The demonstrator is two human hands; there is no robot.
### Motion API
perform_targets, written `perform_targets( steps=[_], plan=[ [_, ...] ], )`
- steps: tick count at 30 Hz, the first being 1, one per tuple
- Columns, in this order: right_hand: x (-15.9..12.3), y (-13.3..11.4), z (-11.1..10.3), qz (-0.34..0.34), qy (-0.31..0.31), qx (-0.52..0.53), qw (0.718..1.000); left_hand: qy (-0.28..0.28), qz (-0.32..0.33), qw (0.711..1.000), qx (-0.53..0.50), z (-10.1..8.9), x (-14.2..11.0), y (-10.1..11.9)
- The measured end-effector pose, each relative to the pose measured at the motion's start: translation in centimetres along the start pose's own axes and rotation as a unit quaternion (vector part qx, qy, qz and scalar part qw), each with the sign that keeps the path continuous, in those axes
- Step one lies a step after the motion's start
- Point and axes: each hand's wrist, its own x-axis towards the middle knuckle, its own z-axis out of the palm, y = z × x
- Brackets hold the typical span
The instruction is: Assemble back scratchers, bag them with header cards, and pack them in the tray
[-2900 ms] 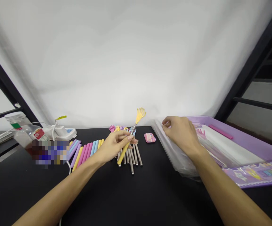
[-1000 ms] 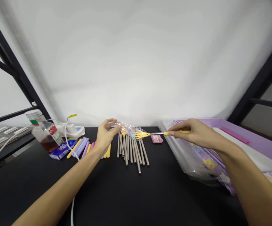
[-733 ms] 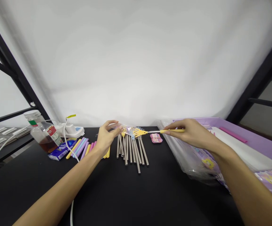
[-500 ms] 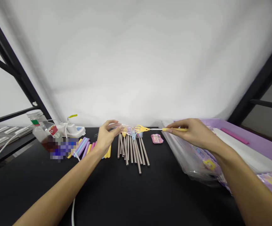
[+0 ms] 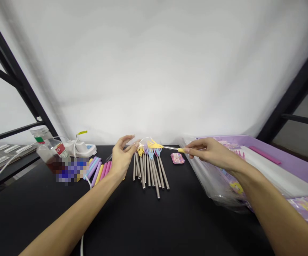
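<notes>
2 hands work over the black tabletop [image 5: 175, 224] in the head view, which is the single view here. Lettering comes first: the bottle [image 5: 48, 144] at 9 o'clock from the yellow scratcher [image 5: 156, 145] wears red and green labels too small to read. Print on the pink card stack [image 5: 177, 158], at 4 o'clock, and on the purple tray [image 5: 295, 169], between 3 and 4 o'clock, cannot be made out either.

The scratcher lies level near the centre, above the tabletop: a yellow, hand-shaped head with splayed fingers pointing to 9 o'clock, a thin shiny metal shaft, and a yellow handle at 3 o'clock. The right hand [image 5: 208, 151] grips that handle between thumb and closed fingers. The left hand [image 5: 123, 153] is half curled, its index finger raised apart from the thumb, with a clear film bag [image 5: 144, 141] held at its fingertips. The bag reaches the yellow head; how far they overlap is unclear.

At 6 to 7 o'clock, metal-shafted scratchers [image 5: 150, 170] fan out, with yellow, blue and purple heads. Coloured tubes [image 5: 100, 173] lie at 8 o'clock.
</notes>
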Motion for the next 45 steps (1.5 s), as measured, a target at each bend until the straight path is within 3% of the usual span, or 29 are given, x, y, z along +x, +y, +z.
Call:
perform_targets(
  steps=[4,10,17,24,31,38,42,45],
  plan=[
    [0.1,0.3,-0.1,0.006,-0.002,0.008,1.0,-0.004,0.007,1.0,-0.001,0.1,-0.2,0.2],
    [0.0,0.0,0.2,-0.013,-0.021,0.042,0.999,-0.078,-0.038,0.996,-0.005,0.7,-1.0,0.4],
    [-0.2,0.1,-0.4,0.012,0.012,0.019,1.0,-0.011,0.006,1.0,0.007,0.3,-0.6,0.5],
    [0.1,-0.1,0.4,-0.026,-0.013,0.045,0.999,-0.092,-0.035,0.994,-0.051,0.7,-1.0,0.4],
    [0.2,-0.6,1.5,-0.037,-0.016,0.072,0.997,-0.107,-0.028,0.994,-0.007,0.9,-1.2,0.2],
    [0.6,-1.5,4.7,-0.028,-0.005,0.155,0.988,-0.113,-0.057,0.992,-0.022,0.9,-1.4,-0.2],
    [0.5,-2.4,7.5,-0.033,0.074,0.151,0.985,-0.124,-0.069,0.99,-0.023,1.3,-2.0,-0.4],
    [0.4,-2.8,8.2,-0.031,0.113,0.132,0.984,-0.132,-0.087,0.987,-0.025,1.4,-2.1,-0.1]
  ],
)
